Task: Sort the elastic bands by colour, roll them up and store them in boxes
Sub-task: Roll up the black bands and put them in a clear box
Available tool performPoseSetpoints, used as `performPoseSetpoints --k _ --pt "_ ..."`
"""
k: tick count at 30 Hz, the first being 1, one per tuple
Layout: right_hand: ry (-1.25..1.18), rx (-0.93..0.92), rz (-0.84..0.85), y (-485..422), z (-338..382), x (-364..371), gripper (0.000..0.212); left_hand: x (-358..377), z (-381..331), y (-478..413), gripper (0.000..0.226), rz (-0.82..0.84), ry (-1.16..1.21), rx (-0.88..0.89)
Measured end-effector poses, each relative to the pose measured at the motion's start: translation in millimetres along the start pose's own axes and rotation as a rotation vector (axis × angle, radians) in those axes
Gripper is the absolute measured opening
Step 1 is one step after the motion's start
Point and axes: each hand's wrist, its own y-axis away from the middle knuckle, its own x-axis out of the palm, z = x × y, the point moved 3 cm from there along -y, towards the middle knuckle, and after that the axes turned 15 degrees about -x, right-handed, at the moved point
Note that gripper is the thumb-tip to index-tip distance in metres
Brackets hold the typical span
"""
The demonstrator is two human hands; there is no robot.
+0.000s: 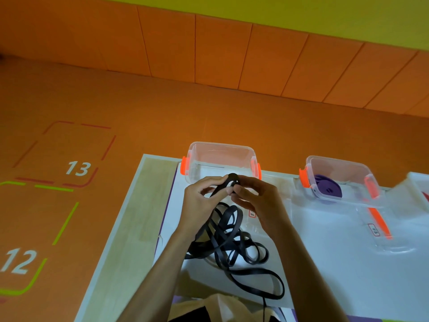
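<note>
Working over a pale table (130, 228) spread with a white sheet (336, 263), and looking down on two clear boxes with orange clips at its far edge. Finding the empty box (220, 145) just beyond both hands, and the second box (339, 160) well off to the right, holding a rolled purple band (328, 189).

Dealing with a long black band (232, 242), mostly lying as a loose tangle of flat loops on the sheet between the forearms and trailing toward the near edge. Holding one end of it up in front of the empty box.

Gripping the strap with the left hand (199, 203), fingers curled round it where it rises from the pile. Pinching the small starting coil (232, 180) with the right hand (260, 201), thumb and fingertips closed on it.

Judging the band to be light, soft and floppy, probably rubbery and springy, so likely to unwind if released. Best gripping the coil flat by its sides, feeding the strap in under light tension and freeing tangled loops ahead of the roll.
</note>
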Motion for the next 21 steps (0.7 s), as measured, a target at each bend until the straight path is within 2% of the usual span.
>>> performPoseSetpoints --k 4,7,13,17,21 --pt "0.052 0.018 0.037 -1 2 -6 0.028 -1 -1 1 0.026 0.041 -0.009 -0.015" --pt "0.023 0.072 0.017 -1 2 -9 0.041 -1 -4 2 0.024 0.105 -0.002 -0.029" --pt "-0.043 0.06 -0.1 0 -5 -11 0.012 5 -5 2 0.019 0.128 0.052 -0.058" --pt "-0.08 0.018 -0.142 3 -8 -4 0.015 8 -6 5 0.02 0.119 0.122 -0.066" --pt "-0.008 0.007 -0.148 9 -13 -1 0.016 7 -6 7 0.025 0.105 0.136 -0.045"
